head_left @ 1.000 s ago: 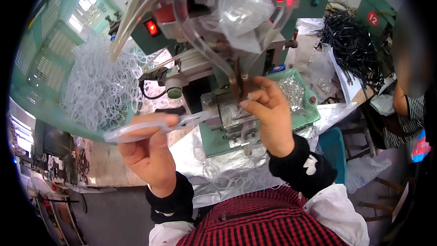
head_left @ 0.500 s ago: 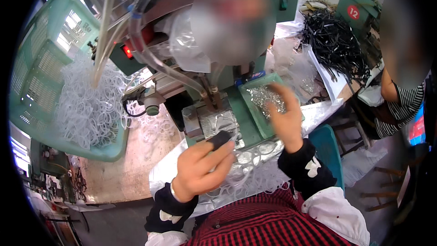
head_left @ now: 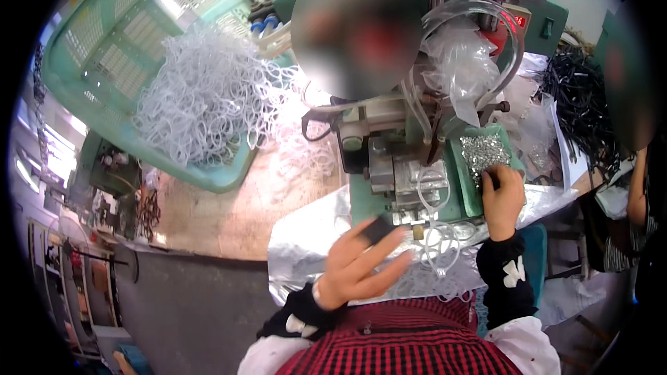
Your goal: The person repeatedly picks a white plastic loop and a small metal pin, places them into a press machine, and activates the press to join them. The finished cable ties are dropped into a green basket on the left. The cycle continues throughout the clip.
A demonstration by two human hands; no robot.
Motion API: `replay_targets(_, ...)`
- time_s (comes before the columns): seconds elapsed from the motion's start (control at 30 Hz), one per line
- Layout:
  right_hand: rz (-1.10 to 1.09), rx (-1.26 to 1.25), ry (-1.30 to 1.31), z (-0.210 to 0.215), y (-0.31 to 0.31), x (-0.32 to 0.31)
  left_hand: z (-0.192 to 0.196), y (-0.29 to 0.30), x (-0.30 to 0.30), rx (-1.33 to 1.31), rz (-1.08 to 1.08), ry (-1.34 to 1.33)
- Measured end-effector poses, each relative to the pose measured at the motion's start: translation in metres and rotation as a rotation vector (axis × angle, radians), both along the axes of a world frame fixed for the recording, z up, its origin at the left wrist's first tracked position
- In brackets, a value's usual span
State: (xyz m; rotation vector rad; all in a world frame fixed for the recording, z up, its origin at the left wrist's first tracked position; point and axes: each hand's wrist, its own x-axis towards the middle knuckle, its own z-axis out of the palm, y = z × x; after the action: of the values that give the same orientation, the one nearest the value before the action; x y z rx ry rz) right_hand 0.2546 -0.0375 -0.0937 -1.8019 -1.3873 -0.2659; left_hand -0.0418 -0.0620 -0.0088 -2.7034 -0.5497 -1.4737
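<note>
My left hand (head_left: 361, 264) hovers at the front edge of the bench machine, fingers stretched and apart, nothing visibly held. A black cover (head_left: 376, 230) sits on one of its fingers. Just beyond its fingertips, a clear plastic loop (head_left: 445, 191) lies over the machine's metal fixture (head_left: 410, 179) and hangs toward me. My right hand (head_left: 504, 200) reaches into the green tray (head_left: 470, 194), fingers curled together at the small shiny metal pieces (head_left: 484, 151). What its fingertips pinch, if anything, is hidden. More clear loops (head_left: 441, 281) lie on the foil in front of me.
A green basket (head_left: 208, 182) heaped with clear loops (head_left: 201, 97) stands at the left. Clear tubing (head_left: 514, 62) arches over the machine. Black strips (head_left: 580, 107) are piled at the far right, near another person's arm (head_left: 638, 191). Foil (head_left: 306, 236) covers the bench's front edge.
My view has swung left, shifting everything rightward. My right hand has come down into the metal pieces, its fingers closing. My left hand has opened; a clear loop now shows on the fixture.
</note>
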Motion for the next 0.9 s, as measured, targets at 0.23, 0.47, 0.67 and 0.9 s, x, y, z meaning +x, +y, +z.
replay_targets(0.23,0.015,0.16,0.177,0.002,-0.003,0.001,0.007,0.07,-0.088,-0.106,0.69,0.139)
replay_targets(0.47,0.032,0.137,0.392,0.015,-0.022,-0.005,-0.107,0.181,-0.196,-0.272,0.899,0.246)
replay_targets(0.67,0.222,0.113,0.483,0.028,0.008,-0.008,-0.075,0.214,-0.146,-0.816,0.463,-0.058)
replay_targets(0.9,0.072,0.102,0.404,0.014,-0.051,0.018,-0.116,0.171,-0.164,-0.866,0.598,0.18)
